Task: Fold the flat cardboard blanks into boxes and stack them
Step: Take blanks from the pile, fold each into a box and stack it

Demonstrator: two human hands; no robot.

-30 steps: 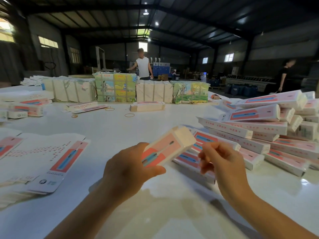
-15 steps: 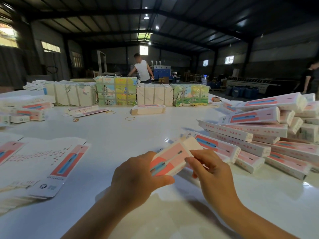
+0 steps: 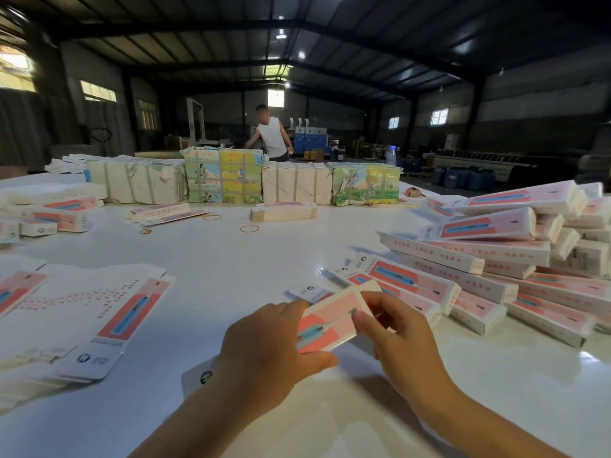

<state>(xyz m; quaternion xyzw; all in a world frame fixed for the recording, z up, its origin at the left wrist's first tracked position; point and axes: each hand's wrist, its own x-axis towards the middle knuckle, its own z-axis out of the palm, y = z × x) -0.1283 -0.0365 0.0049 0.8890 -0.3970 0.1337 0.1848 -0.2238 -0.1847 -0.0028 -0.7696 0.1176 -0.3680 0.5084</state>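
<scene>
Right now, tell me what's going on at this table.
A person is folding cardboard boxes. The left hand grips one pink box while the right hand pinches its far end. Finished boxes lie piled on the right, and flat blanks wait on the left of the white table.

1. No word, brand or number can be read anywhere.
2. The flat blank [image 3: 109, 322] on the tabletop carries a round logo and small print near its lower end (too blurred to make out).
3. The stacked boxes [image 3: 469, 256] at right show rows of small red characters on their sides, none legible.
4. The coloured bundles [image 3: 223, 175] at the far edge bear printed lettering, unreadable from here.
</scene>
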